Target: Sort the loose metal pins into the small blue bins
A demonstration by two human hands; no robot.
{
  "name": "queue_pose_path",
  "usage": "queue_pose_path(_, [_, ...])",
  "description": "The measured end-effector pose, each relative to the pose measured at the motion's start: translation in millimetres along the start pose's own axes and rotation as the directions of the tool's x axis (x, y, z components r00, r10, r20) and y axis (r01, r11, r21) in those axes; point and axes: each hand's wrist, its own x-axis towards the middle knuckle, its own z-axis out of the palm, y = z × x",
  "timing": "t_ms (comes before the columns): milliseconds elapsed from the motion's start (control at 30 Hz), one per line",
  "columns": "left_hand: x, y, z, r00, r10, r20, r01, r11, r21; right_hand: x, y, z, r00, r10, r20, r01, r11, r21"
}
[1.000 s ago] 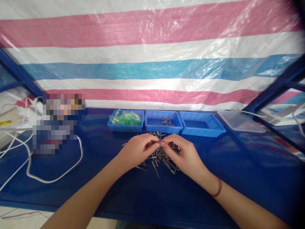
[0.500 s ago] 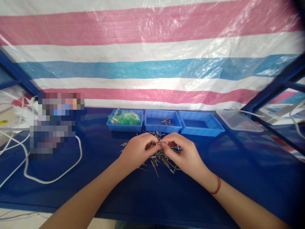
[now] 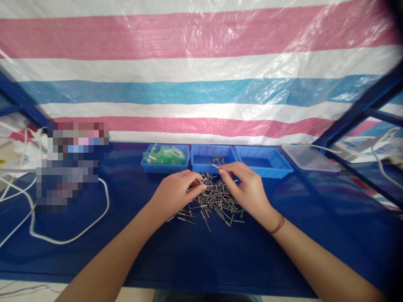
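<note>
A loose pile of thin metal rivets (image 3: 217, 199) lies on the blue table. My right hand (image 3: 247, 184) pinches one rivet (image 3: 215, 166) between thumb and fingertips, at the front edge of the middle blue bin (image 3: 201, 167). Several rivets lie inside that bin. My left hand (image 3: 178, 193) is at the left side of the pile, its thumb and fingers curved and apart, with rivets showing between and behind them. Whether its fingertips touch any rivet is hard to tell.
The left blue bin (image 3: 163, 168) holds green plastic bags. A right blue bin (image 3: 267, 172) and a clear plastic lid (image 3: 311, 158) are beside it. White cables (image 3: 107, 197) curve over the table's left side. A striped sheet (image 3: 201, 92) hangs behind.
My hands, together over the pile before, have parted. The right one has moved up toward the middle bin with a rivet; the left one has shifted slightly left and its fingers have opened.
</note>
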Motion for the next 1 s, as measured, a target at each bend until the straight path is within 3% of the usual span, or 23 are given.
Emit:
queue_pose_path(100, [-0.9,0.0,-2.1,0.999,0.030,0.035,-0.032,0.998,0.056,9.3,17.8,1.8,0.994,0.043,-0.099,-0.065,0.972,-0.226])
queue_pose_path(167, [-1.7,0.1,-2.4,0.998,0.048,0.049,-0.051,0.996,0.075,11.6,28.0,3.2,0.995,0.047,-0.092,-0.077,0.932,-0.355])
queue_pose_path(267, [-2.7,-1.4,-1.3,0.996,0.063,0.063,-0.068,0.994,0.089,8.6,33.1,4.1,0.998,0.036,-0.056,-0.056,0.909,-0.412])
queue_pose_path(433, [-2.3,-8.5,1.6,0.994,0.075,0.077,-0.082,0.993,0.090,2.7,15.5,1.1,0.999,-0.052,-0.002,0.047,0.912,-0.408])
queue_pose_path(633, [1.9,-16.5,3.9,0.990,0.106,0.088,-0.118,0.983,0.138,-3.5,-3.5,2.3,0.957,-0.163,0.241,0.240,0.910,-0.339])
queue_pose_path(800, [3.7,-16.7,3.5,0.987,0.121,0.102,-0.138,0.975,0.175,-15.3,-4.7,5.2,0.964,-0.138,0.228,0.197,0.946,-0.259])
queue_pose_path(1000, [6.4,-10.5,3.5,0.969,0.131,0.211,-0.167,0.972,0.165,-17.3,-10.8,-3.7,0.979,-0.036,0.200,0.050,0.996,-0.069])
